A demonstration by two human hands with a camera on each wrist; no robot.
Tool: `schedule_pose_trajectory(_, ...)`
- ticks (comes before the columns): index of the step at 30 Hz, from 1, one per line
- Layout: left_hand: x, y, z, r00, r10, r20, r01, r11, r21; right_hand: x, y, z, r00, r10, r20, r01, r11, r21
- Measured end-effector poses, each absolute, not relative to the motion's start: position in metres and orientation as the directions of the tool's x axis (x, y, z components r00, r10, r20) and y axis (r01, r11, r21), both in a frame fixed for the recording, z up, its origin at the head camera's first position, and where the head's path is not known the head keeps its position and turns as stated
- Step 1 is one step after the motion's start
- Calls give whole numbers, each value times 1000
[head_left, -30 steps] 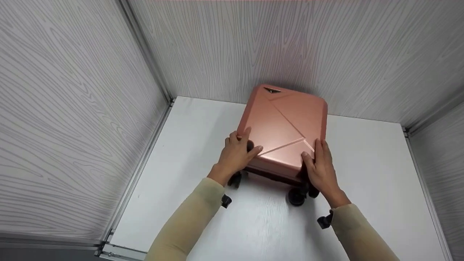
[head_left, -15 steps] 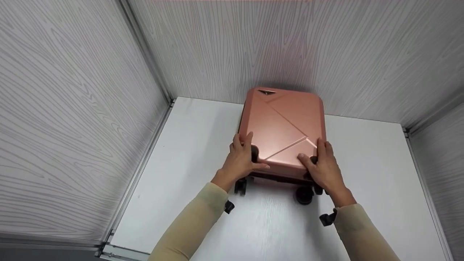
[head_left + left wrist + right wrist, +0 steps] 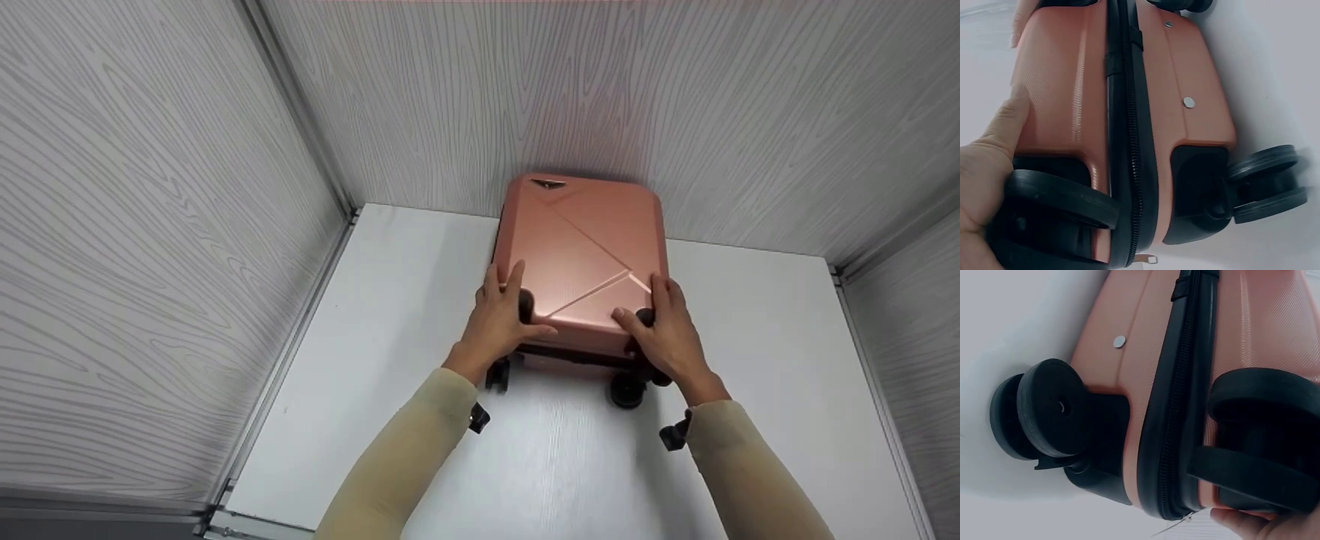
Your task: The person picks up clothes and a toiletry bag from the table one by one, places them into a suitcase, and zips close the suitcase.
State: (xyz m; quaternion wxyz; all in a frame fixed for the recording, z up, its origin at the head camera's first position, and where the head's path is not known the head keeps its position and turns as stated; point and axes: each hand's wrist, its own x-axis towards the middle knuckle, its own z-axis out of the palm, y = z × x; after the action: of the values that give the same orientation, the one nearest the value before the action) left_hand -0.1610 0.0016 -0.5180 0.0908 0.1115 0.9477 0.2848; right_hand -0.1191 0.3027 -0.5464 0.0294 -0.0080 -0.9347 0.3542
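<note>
A rose-pink hard-shell suitcase (image 3: 581, 240) lies on its back in the head view, wheel end toward me and its far end by the back wall. My left hand (image 3: 495, 322) grips the near left corner, thumb along the wheel end, fingers spread over the side and front. At the near right corner my right hand (image 3: 671, 334) holds on, thumb on the front face and fingers down the side. The left wrist view shows the black zipper (image 3: 1133, 157) and a twin caster wheel (image 3: 1266, 183). Another caster wheel (image 3: 1053, 408) appears in the right wrist view.
The suitcase is on a white floor panel (image 3: 375, 300) bordered by metal rails. Grey wood-grain walls stand at the back (image 3: 420, 105), left (image 3: 150, 247) and right (image 3: 915, 300). A small black device (image 3: 478, 418) sits at the left wrist, with a similar device (image 3: 675, 433) at the right.
The suitcase has turned straighter and shifted slightly left, then a little toward the back wall. Both hands have kept their hold on its near corners and moved with it.
</note>
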Motion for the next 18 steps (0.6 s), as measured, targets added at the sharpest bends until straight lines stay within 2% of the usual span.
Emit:
schedule_pose_trajectory(13, -171, 9, -514, -967, 235, -96, 141, 813, 566, -135, 314, -545, -999, 29, 18, 8, 714, -701)
schedule_pose_trajectory(18, -170, 11, -514, -972, 216, -92, 128, 817, 563, -132, 325, -549, -998, 59, 0, 35, 586, -809)
